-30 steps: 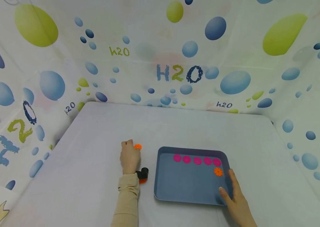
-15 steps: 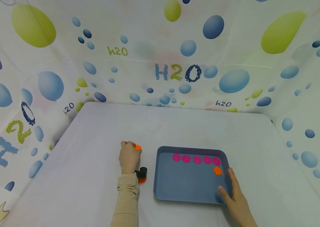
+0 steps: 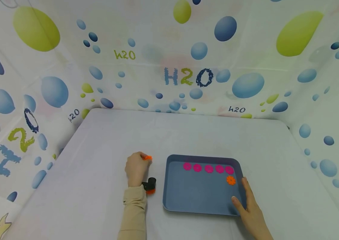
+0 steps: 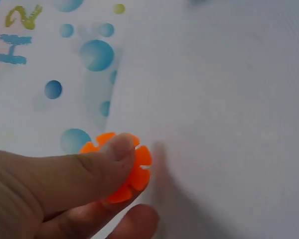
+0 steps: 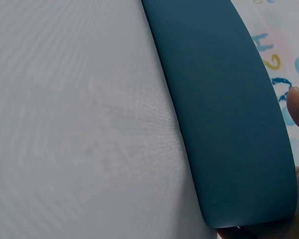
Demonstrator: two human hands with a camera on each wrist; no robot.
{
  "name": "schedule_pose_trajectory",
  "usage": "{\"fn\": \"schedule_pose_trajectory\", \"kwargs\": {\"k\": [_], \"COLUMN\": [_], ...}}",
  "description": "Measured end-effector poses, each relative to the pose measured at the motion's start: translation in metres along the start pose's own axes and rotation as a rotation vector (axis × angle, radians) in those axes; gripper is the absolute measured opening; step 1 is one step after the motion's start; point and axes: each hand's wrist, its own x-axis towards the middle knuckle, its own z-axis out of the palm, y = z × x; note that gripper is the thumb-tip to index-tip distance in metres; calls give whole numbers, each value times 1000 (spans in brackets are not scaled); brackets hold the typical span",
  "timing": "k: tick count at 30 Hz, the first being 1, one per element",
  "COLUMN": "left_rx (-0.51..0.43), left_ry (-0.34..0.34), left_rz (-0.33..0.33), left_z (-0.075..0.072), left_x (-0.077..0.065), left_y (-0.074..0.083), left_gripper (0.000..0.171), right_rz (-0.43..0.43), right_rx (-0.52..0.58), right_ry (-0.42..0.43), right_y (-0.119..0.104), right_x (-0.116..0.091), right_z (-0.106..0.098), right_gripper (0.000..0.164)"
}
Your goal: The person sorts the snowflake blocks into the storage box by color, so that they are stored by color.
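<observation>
In the head view my left hand (image 3: 135, 169) is left of the tray, pinching an orange notched disc (image 3: 148, 157). The left wrist view shows this disc (image 4: 142, 172) between thumb and fingers, its petal-like edge facing out. A blue-grey rectangular tray (image 3: 199, 203) lies on the white table. Inside, several pink discs (image 3: 209, 169) form a row along the far side, and one orange disc (image 3: 231, 180) lies below the row's right end. My right hand (image 3: 252, 213) holds the tray's right edge, thumb over the rim and fingers along the outside. The tray's outer wall (image 5: 219, 109) fills much of the right wrist view.
A black wrist camera (image 3: 150, 183) sits on the left wrist. An orange patch (image 3: 150, 192) shows just below it; I cannot tell what it belongs to. Printed curtains (image 3: 157, 40) with bubbles and lettering stand behind and beside the white table (image 3: 193, 133).
My left hand has drawn slightly back toward the person, and the orange disc at its fingertips has tilted, showing more edge-on. The right hand stays at the tray, whose discs lie unchanged.
</observation>
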Motion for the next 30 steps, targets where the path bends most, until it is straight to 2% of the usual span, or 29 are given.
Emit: {"fn": "schedule_pose_trajectory", "kwargs": {"k": [6, 9, 15, 17, 20, 30], "left_rx": [-67, -135, -290, -322, -320, -165], "left_ry": [-56, -96, -218, -257, -306, -507], "left_rz": [-6, 0, 97, 132, 171, 283], "left_z": [-7, -11, -10, -6, 4, 55], "left_x": [-3, -6, -20, -25, -34, -61], "left_y": [15, 27, 56, 65, 80, 117], "left_gripper": [17, 20, 24, 23, 22, 22], "right_rz": [8, 11, 3, -1, 0, 18], "right_rx": [-6, -4, 6, 10, 18, 28], "right_ry": [-2, -3, 4, 5, 1, -8], "right_y": [-1, -1, 0, 0, 0, -1], "right_x": [0, -1, -1, -1, 0, 0], "right_z": [-1, -1, -1, -1, -1, 0], "right_gripper": [79, 79, 79, 79, 79, 80]}}
